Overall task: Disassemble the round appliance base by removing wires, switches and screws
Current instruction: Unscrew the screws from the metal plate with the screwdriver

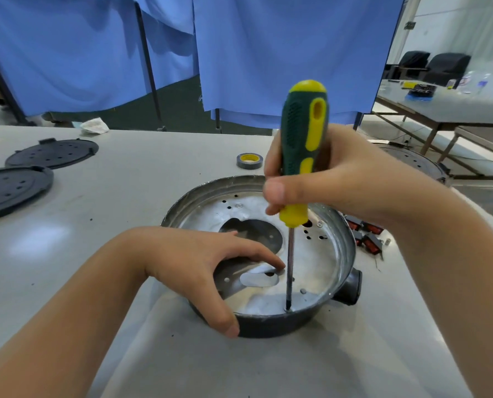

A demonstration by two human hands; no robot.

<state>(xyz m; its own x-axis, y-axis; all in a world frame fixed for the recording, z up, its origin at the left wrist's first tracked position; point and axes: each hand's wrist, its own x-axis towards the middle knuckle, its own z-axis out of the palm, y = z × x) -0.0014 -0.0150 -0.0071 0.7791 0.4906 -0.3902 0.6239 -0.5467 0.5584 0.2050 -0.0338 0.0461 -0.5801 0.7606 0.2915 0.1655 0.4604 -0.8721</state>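
Observation:
The round appliance base, a shallow metal pan with a dark outer wall, sits on the table in front of me. My right hand grips a green and yellow screwdriver held upright. Its tip stands on a screw at the pan's near inner edge. My left hand holds the pan's near-left rim, thumb on the outer wall and fingers inside on a loose metal plate. Red and black switches lie on the table right of the pan.
Two black perforated round covers lie at the far left. A roll of dark tape sits behind the pan. Another round appliance is behind my right wrist. Blue curtains hang behind the grey table.

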